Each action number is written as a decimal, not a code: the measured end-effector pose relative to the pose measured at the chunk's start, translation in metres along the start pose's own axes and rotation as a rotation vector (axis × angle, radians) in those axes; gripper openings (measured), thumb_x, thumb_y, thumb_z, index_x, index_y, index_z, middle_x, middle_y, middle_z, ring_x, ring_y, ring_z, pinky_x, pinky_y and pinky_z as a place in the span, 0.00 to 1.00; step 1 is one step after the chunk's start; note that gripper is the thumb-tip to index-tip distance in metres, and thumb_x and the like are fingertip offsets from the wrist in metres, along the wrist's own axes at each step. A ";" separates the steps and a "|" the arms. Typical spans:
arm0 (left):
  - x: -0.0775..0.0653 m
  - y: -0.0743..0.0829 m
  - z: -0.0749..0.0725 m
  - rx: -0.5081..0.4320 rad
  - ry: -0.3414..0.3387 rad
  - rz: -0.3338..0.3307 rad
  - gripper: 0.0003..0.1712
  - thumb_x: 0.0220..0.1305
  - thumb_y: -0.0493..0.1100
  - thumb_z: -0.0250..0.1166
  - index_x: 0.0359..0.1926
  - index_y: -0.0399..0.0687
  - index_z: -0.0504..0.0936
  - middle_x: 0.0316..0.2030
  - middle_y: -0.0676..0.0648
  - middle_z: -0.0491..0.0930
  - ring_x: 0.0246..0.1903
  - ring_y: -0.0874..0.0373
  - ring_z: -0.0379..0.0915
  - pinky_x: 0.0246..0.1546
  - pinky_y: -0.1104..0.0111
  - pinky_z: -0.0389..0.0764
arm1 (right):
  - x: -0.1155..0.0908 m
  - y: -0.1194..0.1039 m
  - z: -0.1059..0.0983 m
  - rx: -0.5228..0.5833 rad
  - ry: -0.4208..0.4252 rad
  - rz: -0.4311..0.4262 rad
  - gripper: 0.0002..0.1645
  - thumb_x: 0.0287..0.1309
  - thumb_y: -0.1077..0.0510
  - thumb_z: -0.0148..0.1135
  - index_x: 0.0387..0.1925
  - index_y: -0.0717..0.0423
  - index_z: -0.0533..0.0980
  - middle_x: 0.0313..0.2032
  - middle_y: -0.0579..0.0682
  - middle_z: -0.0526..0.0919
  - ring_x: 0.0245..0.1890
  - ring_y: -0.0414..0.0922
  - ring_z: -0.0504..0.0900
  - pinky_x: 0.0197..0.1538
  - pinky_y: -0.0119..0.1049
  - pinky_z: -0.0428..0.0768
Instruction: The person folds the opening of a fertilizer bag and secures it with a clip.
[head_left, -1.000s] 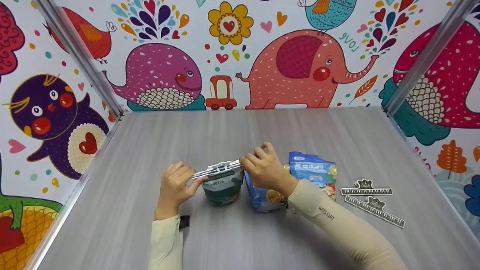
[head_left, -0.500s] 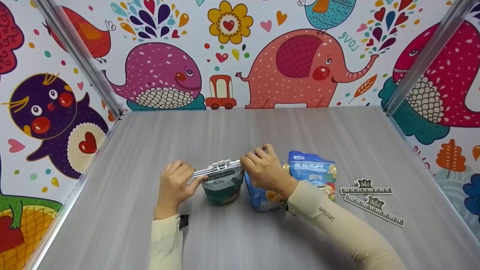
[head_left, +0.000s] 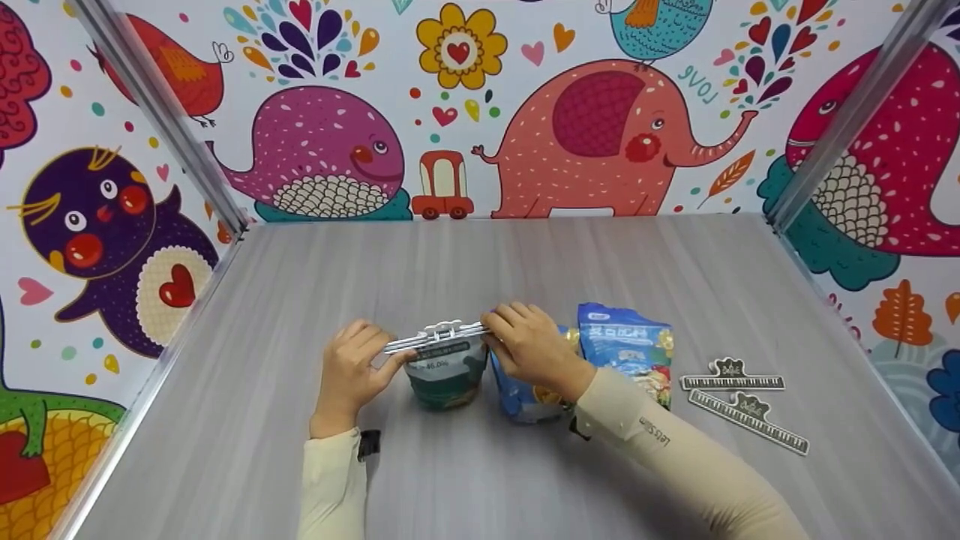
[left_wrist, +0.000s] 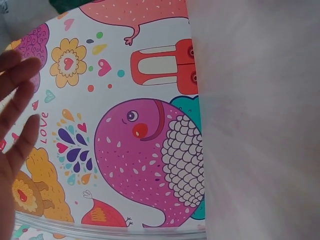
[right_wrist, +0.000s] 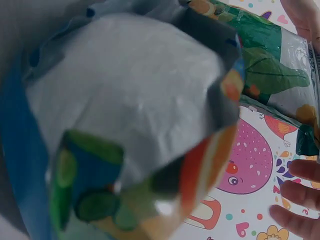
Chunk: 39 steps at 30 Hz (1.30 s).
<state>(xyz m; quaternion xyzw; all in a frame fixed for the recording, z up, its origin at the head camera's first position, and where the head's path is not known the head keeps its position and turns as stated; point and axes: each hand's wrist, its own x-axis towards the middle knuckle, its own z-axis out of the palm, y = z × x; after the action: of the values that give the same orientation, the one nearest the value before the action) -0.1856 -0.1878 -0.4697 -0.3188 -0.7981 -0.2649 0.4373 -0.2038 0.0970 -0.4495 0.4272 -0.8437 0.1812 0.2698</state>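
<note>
while the grey-and-green plastic pouch [head_left: 446, 386] sits well short of the desk's [head_left: 465, 480] far edge, slightly left of midway between its sides, the left hand [head_left: 352, 371] pinches one end of a long, narrow white clip [head_left: 442, 339] at the pouch's top; the right hand [head_left: 540, 349] grips the other, fingers curled. whether the pouch's mouth lies fully inside cannot be told; even pressure at both ends should seat it best.

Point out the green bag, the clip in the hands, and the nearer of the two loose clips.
Green bag [head_left: 445, 380]: head view, middle of its front.
Held clip [head_left: 439, 337]: head view, middle of its bars.
Nearer loose clip [head_left: 750, 422]: head view, middle of its piano-key strip.
</note>
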 end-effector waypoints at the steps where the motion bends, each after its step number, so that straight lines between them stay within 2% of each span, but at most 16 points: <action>1: 0.000 0.000 0.000 -0.015 -0.003 -0.007 0.28 0.67 0.62 0.61 0.23 0.45 0.82 0.23 0.50 0.80 0.26 0.54 0.75 0.28 0.60 0.75 | 0.000 0.000 0.000 0.014 -0.004 0.010 0.08 0.67 0.58 0.60 0.45 0.55 0.77 0.36 0.48 0.79 0.33 0.44 0.75 0.34 0.36 0.75; 5: 0.000 0.000 0.001 -0.103 -0.041 -0.073 0.23 0.64 0.59 0.66 0.27 0.44 0.85 0.27 0.50 0.83 0.33 0.53 0.79 0.37 0.62 0.78 | 0.000 -0.002 0.001 0.075 0.004 0.039 0.07 0.66 0.60 0.61 0.44 0.55 0.75 0.35 0.48 0.78 0.31 0.44 0.75 0.33 0.38 0.78; 9: -0.001 0.002 0.000 -0.188 -0.086 -0.172 0.12 0.53 0.47 0.76 0.31 0.44 0.87 0.34 0.50 0.85 0.41 0.51 0.80 0.48 0.64 0.76 | -0.001 -0.003 0.002 0.129 0.001 0.075 0.08 0.66 0.61 0.61 0.45 0.55 0.75 0.36 0.49 0.77 0.31 0.43 0.76 0.34 0.39 0.80; 12: -0.001 0.004 0.000 -0.226 -0.117 -0.241 0.10 0.48 0.39 0.78 0.32 0.43 0.87 0.36 0.49 0.86 0.45 0.49 0.80 0.52 0.64 0.75 | -0.002 -0.005 0.003 0.155 -0.017 0.116 0.09 0.66 0.61 0.61 0.46 0.56 0.74 0.37 0.49 0.78 0.32 0.43 0.77 0.36 0.40 0.81; 17: 0.000 0.007 -0.001 -0.291 -0.153 -0.356 0.09 0.49 0.37 0.78 0.34 0.42 0.88 0.39 0.48 0.86 0.49 0.48 0.80 0.54 0.59 0.75 | -0.003 -0.007 0.003 0.220 -0.031 0.191 0.09 0.66 0.61 0.62 0.45 0.56 0.73 0.37 0.49 0.78 0.31 0.43 0.76 0.35 0.41 0.79; 24: 0.000 0.008 -0.001 -0.378 -0.193 -0.499 0.09 0.54 0.34 0.75 0.37 0.40 0.88 0.41 0.43 0.86 0.47 0.48 0.81 0.51 0.57 0.78 | -0.001 -0.011 0.001 0.391 -0.057 0.335 0.08 0.67 0.61 0.62 0.45 0.56 0.74 0.39 0.49 0.81 0.36 0.46 0.80 0.41 0.46 0.81; 28: 0.000 0.008 -0.002 -0.397 -0.210 -0.571 0.08 0.56 0.34 0.74 0.39 0.39 0.88 0.42 0.41 0.86 0.46 0.49 0.81 0.47 0.56 0.79 | 0.001 -0.012 -0.001 0.497 -0.084 0.428 0.08 0.67 0.61 0.62 0.46 0.57 0.75 0.40 0.49 0.82 0.37 0.43 0.79 0.41 0.44 0.82; 34: 0.003 0.011 -0.003 -0.466 -0.227 -0.730 0.06 0.59 0.34 0.72 0.39 0.38 0.87 0.39 0.44 0.85 0.38 0.60 0.79 0.43 0.66 0.79 | 0.002 -0.014 -0.001 0.661 -0.099 0.519 0.08 0.69 0.61 0.60 0.47 0.58 0.74 0.41 0.50 0.82 0.39 0.45 0.80 0.41 0.39 0.81; 39: 0.006 0.012 -0.002 -0.568 -0.253 -0.837 0.05 0.62 0.34 0.69 0.38 0.36 0.84 0.36 0.44 0.83 0.32 0.62 0.74 0.35 0.73 0.75 | -0.001 -0.015 0.004 0.783 -0.108 0.551 0.08 0.72 0.61 0.55 0.48 0.59 0.69 0.41 0.51 0.81 0.40 0.48 0.80 0.42 0.40 0.78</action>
<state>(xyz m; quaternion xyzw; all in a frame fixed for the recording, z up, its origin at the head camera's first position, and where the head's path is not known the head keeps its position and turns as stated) -0.1777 -0.1793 -0.4622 -0.1081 -0.8004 -0.5827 0.0902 -0.1924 0.0868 -0.4518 0.2659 -0.8068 0.5275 -0.0134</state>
